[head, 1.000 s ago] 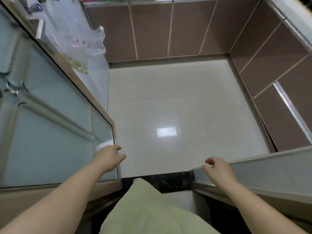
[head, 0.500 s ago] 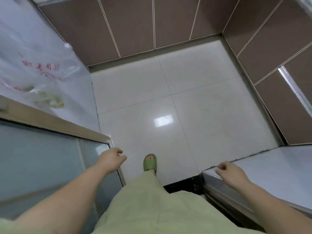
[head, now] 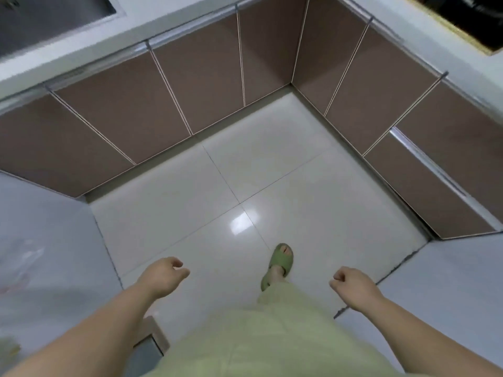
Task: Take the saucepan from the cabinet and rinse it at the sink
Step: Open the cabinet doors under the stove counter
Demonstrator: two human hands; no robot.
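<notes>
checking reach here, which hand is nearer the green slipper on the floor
Right. In this view the right hand hangs just right of the green slipper, slightly lower in frame. The left hand sits farther off on the slipper's left. Both hands are empty, fingers loosely curled.

A pale, glossy tiled floor (head: 272, 186) fills the middle of the view, a bright patch of reflected light on it, and the only thing standing on it is a foot in a green slipper (head: 279, 263) near the lower centre. A light grey worktop (head: 190, 25) runs above closed brown cabinet doors (head: 196, 85) along the far side and turns down the right side. A metal sink (head: 49, 17) is set into it at the upper left, and a dark inset sits at the upper right corner.
</notes>
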